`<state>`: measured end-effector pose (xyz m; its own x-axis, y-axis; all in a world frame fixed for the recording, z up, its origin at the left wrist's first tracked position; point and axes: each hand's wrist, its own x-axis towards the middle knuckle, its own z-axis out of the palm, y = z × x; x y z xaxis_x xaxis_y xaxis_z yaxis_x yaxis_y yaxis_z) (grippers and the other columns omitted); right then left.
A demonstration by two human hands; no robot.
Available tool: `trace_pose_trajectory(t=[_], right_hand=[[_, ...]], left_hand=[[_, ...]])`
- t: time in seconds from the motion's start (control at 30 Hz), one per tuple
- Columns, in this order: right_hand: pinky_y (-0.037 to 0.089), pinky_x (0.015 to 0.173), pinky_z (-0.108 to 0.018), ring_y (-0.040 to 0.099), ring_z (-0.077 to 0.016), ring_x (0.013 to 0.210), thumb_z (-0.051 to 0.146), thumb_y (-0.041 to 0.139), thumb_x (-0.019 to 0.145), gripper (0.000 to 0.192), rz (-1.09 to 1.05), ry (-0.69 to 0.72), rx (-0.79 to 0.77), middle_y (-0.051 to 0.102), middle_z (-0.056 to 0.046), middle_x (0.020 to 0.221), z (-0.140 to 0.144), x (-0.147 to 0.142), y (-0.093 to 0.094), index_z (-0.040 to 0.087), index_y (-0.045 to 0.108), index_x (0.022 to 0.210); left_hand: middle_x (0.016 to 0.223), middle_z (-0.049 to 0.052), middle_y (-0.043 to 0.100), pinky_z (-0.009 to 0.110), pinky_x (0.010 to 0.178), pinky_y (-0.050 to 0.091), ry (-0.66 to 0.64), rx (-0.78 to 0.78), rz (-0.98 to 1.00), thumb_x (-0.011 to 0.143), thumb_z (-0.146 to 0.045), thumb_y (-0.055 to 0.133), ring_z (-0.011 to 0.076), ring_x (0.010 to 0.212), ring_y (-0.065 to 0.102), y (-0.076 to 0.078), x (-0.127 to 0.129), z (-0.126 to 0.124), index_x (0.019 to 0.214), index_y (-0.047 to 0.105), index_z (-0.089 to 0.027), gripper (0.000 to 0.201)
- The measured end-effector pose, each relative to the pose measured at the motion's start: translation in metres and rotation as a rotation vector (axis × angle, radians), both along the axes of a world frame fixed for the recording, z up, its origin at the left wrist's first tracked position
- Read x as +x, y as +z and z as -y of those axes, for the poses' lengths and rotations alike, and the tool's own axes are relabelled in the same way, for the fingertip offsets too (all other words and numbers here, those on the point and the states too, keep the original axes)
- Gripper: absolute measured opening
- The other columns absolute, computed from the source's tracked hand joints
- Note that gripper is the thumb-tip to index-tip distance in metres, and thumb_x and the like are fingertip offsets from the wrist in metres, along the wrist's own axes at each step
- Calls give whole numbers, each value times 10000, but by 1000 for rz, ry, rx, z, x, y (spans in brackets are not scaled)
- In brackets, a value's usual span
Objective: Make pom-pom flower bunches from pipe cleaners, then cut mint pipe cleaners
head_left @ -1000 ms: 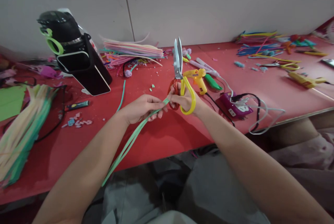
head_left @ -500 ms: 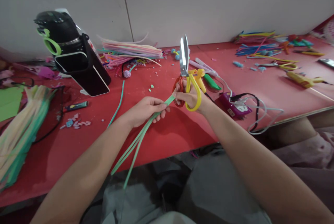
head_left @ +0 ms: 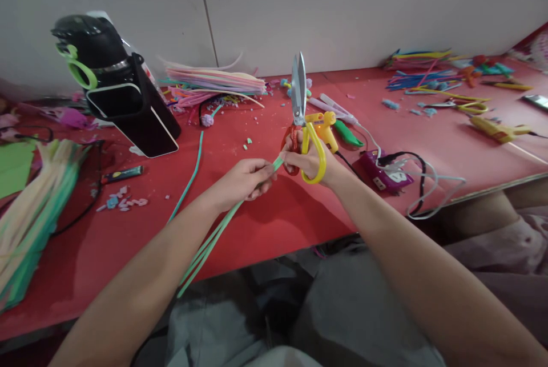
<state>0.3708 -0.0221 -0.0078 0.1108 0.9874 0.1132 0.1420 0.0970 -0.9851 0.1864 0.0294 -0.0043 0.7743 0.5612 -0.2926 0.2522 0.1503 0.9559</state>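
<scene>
Light green pipe cleaners (head_left: 217, 234) are pinched by my left hand (head_left: 245, 183), and their long ends hang down to the left past the table edge. My right hand (head_left: 309, 156) has its fingertips on the short upper end of the same bundle. Scissors (head_left: 298, 90) with one red and one yellow handle also sit in my right hand, blades pointing up and slightly apart. The blades are away from the pipe cleaners. My left fingers partly hide the bundle. Just behind my right hand lies a yellow glue gun (head_left: 324, 127).
A black bottle (head_left: 132, 99) leans at the back left. Pipe cleaner bundles lie at left (head_left: 38, 218), back (head_left: 214, 80) and far right (head_left: 422, 81). A purple power block (head_left: 381, 172) with cables sits right. Another person's leg (head_left: 483, 218) shows beyond the table edge.
The hanging ends of the green pipe cleaners have drawn closer together and swung left. Both hands have shifted slightly left, keeping their hold; the scissors have tilted a little.
</scene>
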Motion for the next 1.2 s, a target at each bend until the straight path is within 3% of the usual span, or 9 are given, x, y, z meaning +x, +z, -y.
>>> trace_pose_trajectory(t=[0.07, 0.23, 0.73, 0.87, 1.0, 1.2], right_hand=[[439, 482, -298, 514, -127, 473, 264, 696, 725, 265, 12, -5, 0, 543, 53, 526, 0, 0, 0, 259, 431, 734], [438, 484, -288, 510, -117, 477, 281, 707, 708, 290, -23, 0, 41, 549, 63, 540, -3, 2, -3, 254, 420, 744], [420, 502, -299, 498, -131, 473, 233, 686, 771, 267, 1, -53, 5, 496, 50, 527, -3, 0, -3, 247, 425, 717], [374, 486, -293, 440, -118, 459, 450, 682, 868, 411, 28, -134, -46, 425, 43, 519, 0, 6, -8, 237, 392, 670], [306, 467, -274, 384, -103, 472, 672, 652, 853, 532, 133, -2, -185, 402, 49, 556, 18, 6, -2, 231, 402, 690], [239, 481, -261, 331, -97, 535, 699, 685, 805, 560, 432, 135, -267, 391, 41, 623, 44, -2, 7, 210, 448, 671]], left_hand=[[639, -4, 555, 165, 423, 245, 12, 28, -10, 967, -296, 555, 34, 433, 359, 0, 1, 0, 805, 582, -140, 226], [575, -48, 446, 181, 430, 231, 51, 71, -3, 965, -355, 557, 43, 437, 332, 3, 3, 1, 767, 603, -143, 294], [580, -51, 407, 219, 462, 226, 92, 264, 11, 884, -466, 621, 67, 476, 310, 1, 0, -4, 737, 610, -157, 342], [580, -52, 417, 216, 454, 207, 275, 305, 78, 875, -385, 626, 61, 464, 301, 1, -8, -19, 747, 629, -154, 264], [540, -66, 360, 210, 435, 175, 481, 236, 170, 896, -268, 598, 53, 436, 271, 6, -18, -35, 745, 628, -147, 197], [518, -65, 363, 201, 422, 196, 556, 238, 194, 908, -217, 591, 51, 429, 286, 11, -22, -41, 733, 614, -150, 189]])
